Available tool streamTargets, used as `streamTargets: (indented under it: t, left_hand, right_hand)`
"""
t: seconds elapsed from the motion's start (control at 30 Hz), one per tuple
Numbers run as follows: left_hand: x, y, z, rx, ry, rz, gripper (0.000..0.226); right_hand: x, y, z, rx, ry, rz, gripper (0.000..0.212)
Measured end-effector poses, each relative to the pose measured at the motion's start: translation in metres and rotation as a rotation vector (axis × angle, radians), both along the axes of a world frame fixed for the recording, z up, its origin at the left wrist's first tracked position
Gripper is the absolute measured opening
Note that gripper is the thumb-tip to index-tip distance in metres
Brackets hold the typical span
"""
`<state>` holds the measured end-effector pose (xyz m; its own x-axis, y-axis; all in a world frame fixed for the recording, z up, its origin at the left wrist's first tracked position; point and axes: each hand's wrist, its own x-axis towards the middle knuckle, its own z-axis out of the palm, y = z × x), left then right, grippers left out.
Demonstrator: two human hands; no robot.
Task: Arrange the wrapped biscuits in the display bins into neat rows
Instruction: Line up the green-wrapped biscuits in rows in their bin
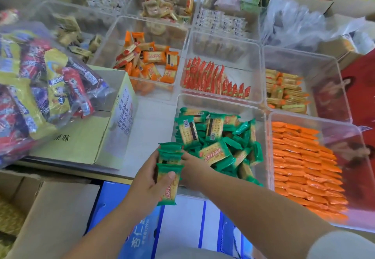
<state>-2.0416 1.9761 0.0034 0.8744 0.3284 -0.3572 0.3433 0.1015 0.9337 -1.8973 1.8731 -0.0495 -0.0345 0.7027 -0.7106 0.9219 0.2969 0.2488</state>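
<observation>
Green-wrapped biscuits (219,143) are lying in a loose heap in the clear bin (203,97), pointing every way, some face up and some on edge. At the bin's near-left corner a stack (169,157) of the same packets is being gripped by the left hand (150,179). The fingers are curling round the stack's far side and the thumb is pressing on the front packet, so the packets are being held face to face. Their long axes are running from the person toward the bin. The right hand (192,169) is being laid against the stack's right edge, between the stack and the heap. Its fingertips are being hidden by the packets, so it cannot be told whether a packet is being pinched or the edges are only being squared, though the latter seems likelier. The heap is lying to the right of the grip and beyond it, nearer the right hand, so that hand is being judged the better placed for picking while the left is collecting. For a row to be laid, the stack would need to be carried rightward over the bin's near wall and stood on edge. That arrangement is being shown by the orange packets (304,167) to the right of the bin and the red packets (207,78) beyond it.
</observation>
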Motion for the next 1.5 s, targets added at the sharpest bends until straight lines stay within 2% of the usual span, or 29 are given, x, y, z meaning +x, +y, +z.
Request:
streamTargets:
  t: [0.1, 0.17, 0.23, 0.37, 0.53, 0.67, 0.83, 0.9, 1.0, 1.1, 1.2, 1.33, 1.43, 1.5]
  left_hand:
    - [-0.002, -0.006, 0.000, 0.049, -0.021, -0.028, 0.055]
    - [-0.002, -0.007, 0.001, 0.008, -0.034, -0.007, 0.053]
    - [-0.002, -0.007, 0.002, -0.047, -0.030, 0.020, 0.052]
    - [-0.001, -0.009, 0.001, -0.026, -0.026, 0.014, 0.046]
    - [-0.001, -0.008, 0.000, -0.057, -0.030, 0.030, 0.039]
    - [0.000, -0.008, 0.000, -0.031, -0.040, 0.041, 0.034]
    - [0.001, -0.009, -0.001, -0.052, -0.020, 0.073, 0.033]
    - [0.002, -0.007, -0.003, -0.120, 0.009, 0.151, 0.032]
    - [0.002, -0.005, -0.006, -0.217, 0.039, 0.289, 0.030]
    - [0.003, -0.005, -0.005, -0.343, 0.015, 0.359, 0.033]
    - [0.003, -0.003, -0.003, -0.412, 0.004, 0.401, 0.037]
    - [0.003, 0.001, -0.002, -0.471, 0.001, 0.449, 0.027]
    - [0.000, 0.007, 0.000, -0.533, -0.001, 0.478, 0.021]
    - [-0.002, 0.013, 0.000, -0.557, -0.013, 0.481, 0.021]
  right_hand:
    - [0.008, -0.010, 0.019, 0.075, 0.058, 0.006, 0.023]
    - [0.018, -0.025, 0.033, 0.147, 0.118, 0.019, 0.020]
    - [0.031, -0.039, 0.046, 0.232, 0.173, 0.005, 0.022]
    - [0.050, -0.064, 0.064, 0.343, 0.200, -0.052, 0.030]
    - [0.090, -0.087, 0.084, 0.439, 0.153, -0.276, 0.038]
    - [0.097, -0.092, 0.085, 0.399, 0.080, -0.363, 0.037]
    - [0.075, -0.077, 0.072, 0.238, 0.048, -0.439, 0.045]
    - [0.067, -0.062, 0.080, 0.274, 0.114, -0.512, 0.045]
    - [0.046, -0.037, 0.082, 0.473, 0.333, -0.642, 0.038]
    - [0.019, -0.014, 0.063, 0.403, 0.536, -0.887, 0.035]
    - [0.012, 0.003, 0.034, 0.270, 0.441, -0.967, 0.055]
    - [0.010, 0.016, 0.008, 0.210, 0.256, -0.911, 0.080]
    - [0.009, 0.018, 0.007, 0.239, 0.283, -0.918, 0.063]
    - [0.010, 0.011, 0.012, 0.225, 0.418, -0.957, 0.054]
